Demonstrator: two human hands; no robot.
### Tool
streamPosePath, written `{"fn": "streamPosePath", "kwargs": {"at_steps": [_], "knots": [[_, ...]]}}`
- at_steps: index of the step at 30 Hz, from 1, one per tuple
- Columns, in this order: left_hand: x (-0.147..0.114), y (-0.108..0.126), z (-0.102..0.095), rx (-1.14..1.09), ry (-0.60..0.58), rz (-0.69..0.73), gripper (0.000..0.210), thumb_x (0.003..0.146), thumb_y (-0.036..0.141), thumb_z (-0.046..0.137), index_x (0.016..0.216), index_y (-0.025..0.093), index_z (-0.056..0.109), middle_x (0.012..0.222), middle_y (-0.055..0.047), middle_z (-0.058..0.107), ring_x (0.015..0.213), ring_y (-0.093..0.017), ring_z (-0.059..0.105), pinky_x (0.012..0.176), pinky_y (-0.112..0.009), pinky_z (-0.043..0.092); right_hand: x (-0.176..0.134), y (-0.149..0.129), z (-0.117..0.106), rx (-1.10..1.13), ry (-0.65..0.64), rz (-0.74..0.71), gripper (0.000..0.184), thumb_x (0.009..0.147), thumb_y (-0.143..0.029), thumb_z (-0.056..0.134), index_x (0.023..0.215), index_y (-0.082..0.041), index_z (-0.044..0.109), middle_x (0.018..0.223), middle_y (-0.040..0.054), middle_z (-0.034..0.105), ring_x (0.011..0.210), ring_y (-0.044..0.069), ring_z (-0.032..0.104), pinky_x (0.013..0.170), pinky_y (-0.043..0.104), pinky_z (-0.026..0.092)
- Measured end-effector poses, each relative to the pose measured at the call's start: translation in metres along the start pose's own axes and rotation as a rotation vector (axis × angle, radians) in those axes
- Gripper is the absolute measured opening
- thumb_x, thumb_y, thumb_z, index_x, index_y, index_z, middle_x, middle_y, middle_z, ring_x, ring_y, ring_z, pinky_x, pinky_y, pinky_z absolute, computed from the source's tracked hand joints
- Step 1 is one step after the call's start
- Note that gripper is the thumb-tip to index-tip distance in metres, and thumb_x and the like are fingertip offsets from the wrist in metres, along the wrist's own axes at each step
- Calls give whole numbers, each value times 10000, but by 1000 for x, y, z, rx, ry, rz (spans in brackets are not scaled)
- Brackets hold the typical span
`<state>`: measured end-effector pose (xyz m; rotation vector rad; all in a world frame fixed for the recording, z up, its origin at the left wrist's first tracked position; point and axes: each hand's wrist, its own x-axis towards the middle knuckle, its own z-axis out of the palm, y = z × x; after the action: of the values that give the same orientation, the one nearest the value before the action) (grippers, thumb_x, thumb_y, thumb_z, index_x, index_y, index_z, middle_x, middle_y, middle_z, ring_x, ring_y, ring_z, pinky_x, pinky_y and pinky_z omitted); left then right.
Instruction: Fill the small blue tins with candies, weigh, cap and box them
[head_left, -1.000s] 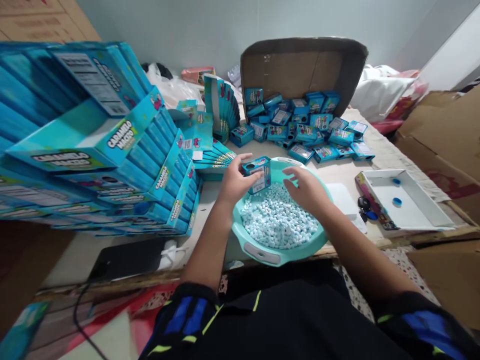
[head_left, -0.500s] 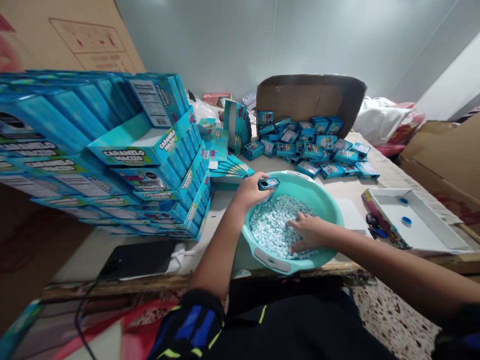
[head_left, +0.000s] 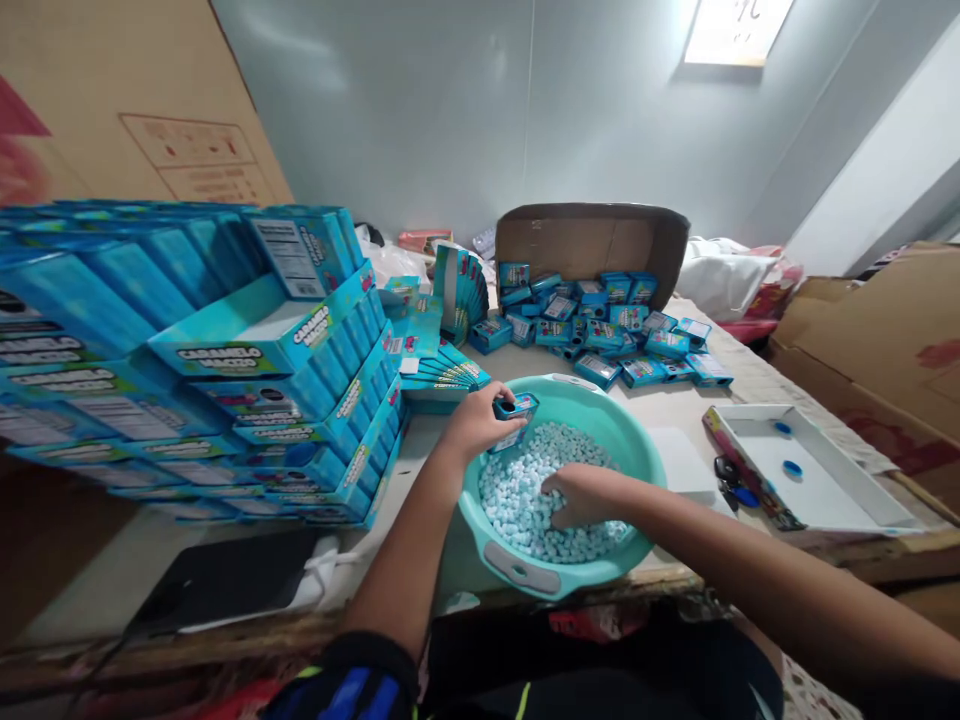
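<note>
Small blue candy box point(head_left: 524, 406) with a round hole, gripped in the left hand point(head_left: 481, 418) near the frame's centre, at the upper-left rim of the turquoise basin point(head_left: 646, 450).
The right hand point(head_left: 583, 496), apart from the left, has its fingers among the pale candies point(head_left: 517, 490); whether they close on any, I cannot tell. The step seems to be gathering candies; the next move probably calls for keeping the hole upward.
</note>
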<state>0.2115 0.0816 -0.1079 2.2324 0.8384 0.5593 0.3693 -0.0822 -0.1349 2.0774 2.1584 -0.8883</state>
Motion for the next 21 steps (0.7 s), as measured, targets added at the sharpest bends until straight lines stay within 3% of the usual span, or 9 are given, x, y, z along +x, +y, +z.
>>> {"fn": "streamPosePath", "kwargs": {"at_steps": [3, 5, 7, 10, 13, 17, 21], "knots": [[0, 0, 1, -15, 24, -6, 585, 739, 363, 864, 1250, 218, 621, 1145, -91, 729, 1056, -277, 711, 870, -349, 528, -8, 0, -10, 98, 80, -53, 327, 841, -296, 695, 1136, -203, 800, 1026, 79, 815, 898, 233, 728, 784, 307, 516], [0, -2, 2, -61, 60, -20, 859, 728, 387, 879, 1476, 210, 494, 1226, -131, 718, 1139, -307, 708, 963, -397, 538, -8, -1, -21, 226, 200, -95, 209, 842, -279, 669, 993, -219, 800, 911, 41, 793, 806, 201, 684, 748, 309, 503], [1, -5, 2, -98, 78, -29, 997, 718, 410, 885, 1571, 185, 419, 1255, -158, 719, 1146, -320, 716, 999, -425, 543, -2, -3, -34, 440, 337, -147, 123, 828, -311, 671, 858, -234, 763, 749, 3, 724, 675, 173, 618, 651, 302, 484], [3, -10, 2, -115, 67, 19, 914, 704, 402, 881, 1514, 162, 532, 1226, -149, 742, 1086, -307, 736, 967, -410, 571, 16, -13, -56, 889, 486, -187, 184, 801, -421, 686, 784, -238, 683, 573, -39, 593, 480, 133, 502, 465, 271, 407], [5, -13, 3, -100, 81, 75, 692, 722, 392, 855, 1355, 171, 681, 1183, -123, 768, 1013, -286, 745, 899, -382, 594, 35, -26, -84, 1278, 618, -262, 241, 736, -442, 740, 782, -233, 628, 561, -60, 572, 419, 102, 474, 389, 238, 332], [2, -10, 5, -73, 101, 85, 528, 742, 393, 840, 1218, 180, 759, 1112, -105, 794, 932, -270, 742, 835, -368, 594, 54, -38, -114, 1444, 714, -386, 286, 729, -443, 778, 796, -235, 594, 586, -81, 541, 432, 63, 441, 395, 210, 252], [-1, -5, 8, -63, 82, 108, 482, 732, 355, 843, 1186, 207, 778, 1069, -77, 804, 887, -240, 738, 841, -359, 591, 72, -38, -113, 1544, 781, -366, 281, 745, -437, 753, 833, -253, 559, 602, -87, 517, 449, 65, 425, 411, 232, 190]]}}
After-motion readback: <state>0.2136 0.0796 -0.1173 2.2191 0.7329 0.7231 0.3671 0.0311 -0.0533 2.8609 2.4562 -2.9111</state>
